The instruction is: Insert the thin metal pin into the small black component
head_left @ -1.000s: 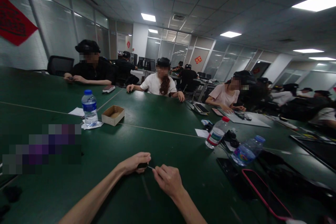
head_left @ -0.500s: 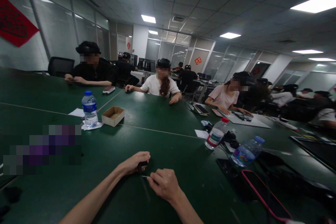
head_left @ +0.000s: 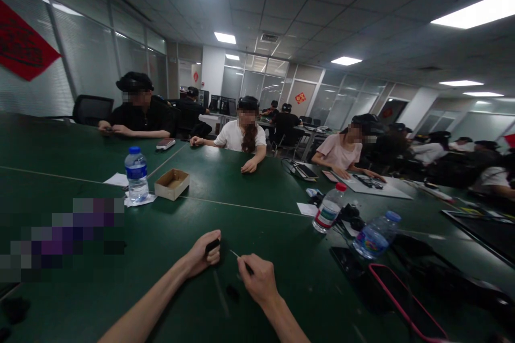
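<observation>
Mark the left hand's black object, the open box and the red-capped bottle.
Black object (head_left: 212, 246): head view, its exposed side.
Open box (head_left: 167, 191): head view, front wall.
Red-capped bottle (head_left: 327, 214): head view, label.

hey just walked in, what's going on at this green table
The person's left hand grips a small black object, and the right hand holds a thin pointed tool. The tool's tip is apart from the black object. Farther off on the green table stand an open box and a blue-capped bottle; a co-worker in white sits across.
</observation>
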The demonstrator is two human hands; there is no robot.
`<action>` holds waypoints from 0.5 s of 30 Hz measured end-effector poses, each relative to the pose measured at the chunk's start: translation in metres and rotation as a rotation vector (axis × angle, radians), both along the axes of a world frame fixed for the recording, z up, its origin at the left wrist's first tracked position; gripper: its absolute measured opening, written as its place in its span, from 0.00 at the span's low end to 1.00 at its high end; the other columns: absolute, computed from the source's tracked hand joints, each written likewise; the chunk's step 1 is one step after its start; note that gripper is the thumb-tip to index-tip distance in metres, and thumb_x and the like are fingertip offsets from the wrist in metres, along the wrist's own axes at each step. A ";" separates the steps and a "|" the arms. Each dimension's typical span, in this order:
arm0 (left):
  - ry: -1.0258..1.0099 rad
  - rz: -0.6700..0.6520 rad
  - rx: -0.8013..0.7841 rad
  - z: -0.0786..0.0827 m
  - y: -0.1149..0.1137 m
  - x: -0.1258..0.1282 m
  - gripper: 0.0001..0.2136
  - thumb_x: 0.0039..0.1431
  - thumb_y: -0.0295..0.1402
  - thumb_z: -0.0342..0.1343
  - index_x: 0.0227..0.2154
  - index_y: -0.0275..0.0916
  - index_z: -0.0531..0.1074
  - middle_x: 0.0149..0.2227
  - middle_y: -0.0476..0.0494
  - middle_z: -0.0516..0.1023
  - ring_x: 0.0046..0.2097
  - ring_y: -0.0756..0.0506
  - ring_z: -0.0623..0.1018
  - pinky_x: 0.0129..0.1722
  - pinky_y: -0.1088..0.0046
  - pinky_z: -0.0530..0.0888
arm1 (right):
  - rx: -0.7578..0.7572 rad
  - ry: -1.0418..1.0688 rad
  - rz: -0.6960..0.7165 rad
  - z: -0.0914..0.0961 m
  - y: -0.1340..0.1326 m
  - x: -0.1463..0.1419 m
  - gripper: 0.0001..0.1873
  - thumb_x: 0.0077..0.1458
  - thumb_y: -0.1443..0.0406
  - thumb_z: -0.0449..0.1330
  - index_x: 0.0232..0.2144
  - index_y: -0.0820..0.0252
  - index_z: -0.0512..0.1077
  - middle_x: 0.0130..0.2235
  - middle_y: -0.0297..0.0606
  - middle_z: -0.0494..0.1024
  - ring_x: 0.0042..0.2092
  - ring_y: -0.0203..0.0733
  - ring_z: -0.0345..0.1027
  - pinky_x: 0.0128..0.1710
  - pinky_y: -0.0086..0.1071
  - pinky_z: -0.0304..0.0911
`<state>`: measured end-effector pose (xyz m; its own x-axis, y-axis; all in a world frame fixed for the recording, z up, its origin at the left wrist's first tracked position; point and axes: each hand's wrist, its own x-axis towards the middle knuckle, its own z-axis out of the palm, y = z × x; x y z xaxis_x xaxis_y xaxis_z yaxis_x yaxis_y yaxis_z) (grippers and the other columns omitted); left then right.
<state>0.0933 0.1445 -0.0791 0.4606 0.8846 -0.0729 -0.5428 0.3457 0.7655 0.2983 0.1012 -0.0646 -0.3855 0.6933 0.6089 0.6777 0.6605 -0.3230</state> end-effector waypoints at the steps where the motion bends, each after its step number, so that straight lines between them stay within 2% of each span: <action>1: -0.011 0.016 0.000 0.000 0.000 0.000 0.14 0.58 0.44 0.53 0.30 0.38 0.60 0.14 0.60 0.51 0.15 0.56 0.52 0.18 0.80 0.52 | -0.009 0.012 0.000 0.000 0.000 0.000 0.19 0.64 0.61 0.47 0.28 0.60 0.74 0.25 0.36 0.73 0.25 0.32 0.65 0.26 0.25 0.56; 6: -0.015 0.033 0.068 0.006 -0.004 0.003 0.15 0.61 0.46 0.48 0.31 0.37 0.62 0.13 0.61 0.47 0.14 0.57 0.48 0.17 0.81 0.49 | -0.016 0.056 -0.029 -0.001 0.001 0.001 0.18 0.63 0.61 0.48 0.29 0.60 0.74 0.26 0.37 0.75 0.27 0.33 0.68 0.28 0.25 0.59; 9: 0.025 0.040 0.134 0.003 -0.005 0.004 0.16 0.61 0.47 0.49 0.33 0.37 0.63 0.13 0.61 0.49 0.14 0.57 0.47 0.17 0.81 0.47 | -0.056 0.098 -0.052 0.001 0.001 0.001 0.18 0.63 0.61 0.48 0.30 0.59 0.74 0.27 0.37 0.75 0.28 0.34 0.69 0.29 0.25 0.60; 12: 0.126 0.046 0.190 0.000 -0.006 0.006 0.15 0.58 0.46 0.53 0.33 0.37 0.63 0.13 0.60 0.52 0.14 0.56 0.51 0.17 0.81 0.48 | -0.103 0.134 -0.082 0.003 0.000 0.001 0.18 0.64 0.60 0.47 0.31 0.59 0.75 0.28 0.37 0.76 0.29 0.34 0.69 0.30 0.25 0.60; 15: 0.270 -0.003 0.232 0.011 -0.012 0.010 0.16 0.58 0.46 0.53 0.33 0.36 0.63 0.16 0.55 0.60 0.17 0.54 0.62 0.19 0.81 0.55 | -0.125 0.155 -0.113 0.006 -0.001 0.002 0.18 0.64 0.60 0.47 0.31 0.60 0.75 0.29 0.37 0.77 0.30 0.35 0.69 0.31 0.25 0.60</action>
<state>0.1030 0.1324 -0.0683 0.4547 0.8906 0.0105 -0.3096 0.1469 0.9395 0.3001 0.1005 -0.0590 -0.2097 0.8007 0.5612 0.6813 0.5314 -0.5035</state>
